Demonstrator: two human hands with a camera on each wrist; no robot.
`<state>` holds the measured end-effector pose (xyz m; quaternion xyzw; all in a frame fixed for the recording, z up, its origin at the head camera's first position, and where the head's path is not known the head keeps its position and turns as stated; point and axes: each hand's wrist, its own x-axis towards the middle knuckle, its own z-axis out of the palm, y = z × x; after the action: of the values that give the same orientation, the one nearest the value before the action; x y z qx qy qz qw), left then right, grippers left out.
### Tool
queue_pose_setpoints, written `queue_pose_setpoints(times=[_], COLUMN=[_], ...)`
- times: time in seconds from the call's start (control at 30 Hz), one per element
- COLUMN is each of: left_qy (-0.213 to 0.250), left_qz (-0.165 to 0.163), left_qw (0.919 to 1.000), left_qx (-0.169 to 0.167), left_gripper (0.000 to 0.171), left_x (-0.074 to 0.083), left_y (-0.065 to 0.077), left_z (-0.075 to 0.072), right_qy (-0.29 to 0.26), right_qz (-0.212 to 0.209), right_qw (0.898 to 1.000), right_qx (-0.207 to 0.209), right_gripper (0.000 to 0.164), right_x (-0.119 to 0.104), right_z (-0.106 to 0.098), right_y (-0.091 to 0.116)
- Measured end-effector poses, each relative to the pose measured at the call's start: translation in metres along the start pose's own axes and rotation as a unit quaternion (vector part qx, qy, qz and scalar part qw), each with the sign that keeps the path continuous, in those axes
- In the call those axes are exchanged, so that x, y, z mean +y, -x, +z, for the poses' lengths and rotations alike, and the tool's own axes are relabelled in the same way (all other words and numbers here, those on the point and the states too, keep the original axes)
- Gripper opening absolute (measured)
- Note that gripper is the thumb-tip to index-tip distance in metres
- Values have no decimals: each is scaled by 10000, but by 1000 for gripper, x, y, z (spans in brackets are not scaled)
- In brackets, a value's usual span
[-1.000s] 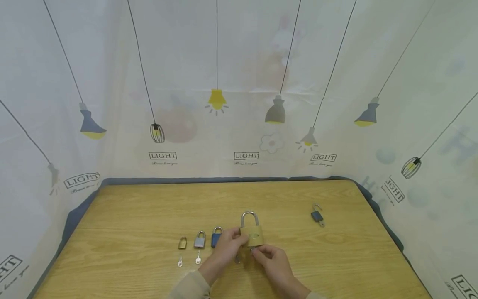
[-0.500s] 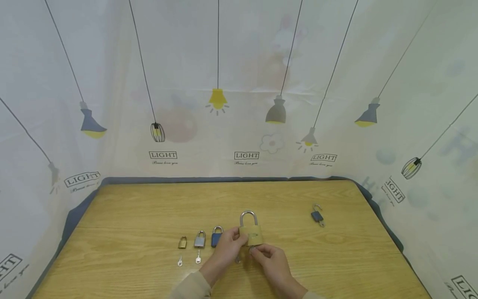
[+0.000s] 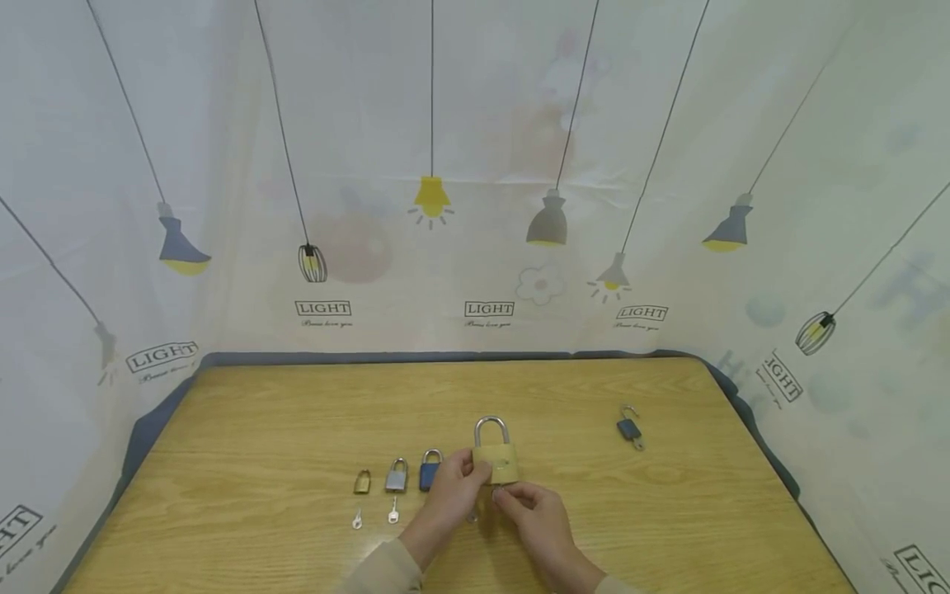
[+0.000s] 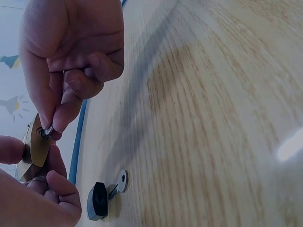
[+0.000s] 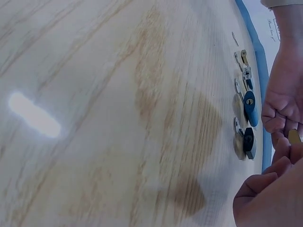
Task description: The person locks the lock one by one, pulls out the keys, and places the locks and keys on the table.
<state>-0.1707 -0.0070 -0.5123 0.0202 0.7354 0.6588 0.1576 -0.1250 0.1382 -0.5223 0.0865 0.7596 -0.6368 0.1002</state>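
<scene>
A large brass padlock [image 3: 496,464] is held up over the table, its silver shackle pointing away from me. My left hand [image 3: 451,487] grips the padlock's body by its left side, thumb on the front face. Below it, my right hand [image 3: 540,518] pinches the head of a small key [image 4: 49,130] at the keyhole in the padlock's bottom, as the left wrist view shows. Most of the key is covered by the fingertips. Behind my left hand a blue padlock [image 3: 430,472] is partly hidden. A black padlock [image 4: 98,201] with a key [image 4: 122,181] beside it lies close by.
Left on the wooden table [image 3: 297,412] are a small brass padlock [image 3: 362,482] and a silver padlock [image 3: 397,476], with a key [image 3: 358,520] and another key [image 3: 393,511] in front. A dark padlock [image 3: 629,427], shackle swung out, lies far right with its key attached.
Both hands and the brass padlock have shifted slightly left and a little away from me. The grip of each hand looks the same, and the other padlocks have stayed put.
</scene>
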Motion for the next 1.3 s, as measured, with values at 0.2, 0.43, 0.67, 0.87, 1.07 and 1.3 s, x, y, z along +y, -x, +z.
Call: queue_pose_setpoints(times=[0.2, 0.43, 0.67, 0.87, 1.07, 1.3], left_qy=[-11, 20, 18, 155, 126, 168], left_qz=[61, 179, 74, 85, 11, -154], left_qw=[9999, 9997, 9998, 9996, 9996, 9992], left_qx=[118, 167, 207, 231, 239, 318], left_gripper=[39, 35, 33, 34, 33, 34], left_x=[0, 5, 4, 6, 5, 5], left_y=[-1, -2, -5, -3, -4, -7], left_z=[3, 8, 10, 12, 13, 13], right_qy=[59, 419, 501, 554, 608, 607], right_qz=[-80, -110, -189, -196, -289, -286], right_qw=[9997, 9955, 9943, 9934, 9929, 9932], right_qx=[231, 840, 921, 983, 983, 953], right_gripper=[31, 28, 22, 22, 23, 26], right_x=[-1, 0, -3, -4, -4, -3], right_z=[2, 3, 2, 2, 1, 0], right_y=[2, 2, 4, 5, 7, 5])
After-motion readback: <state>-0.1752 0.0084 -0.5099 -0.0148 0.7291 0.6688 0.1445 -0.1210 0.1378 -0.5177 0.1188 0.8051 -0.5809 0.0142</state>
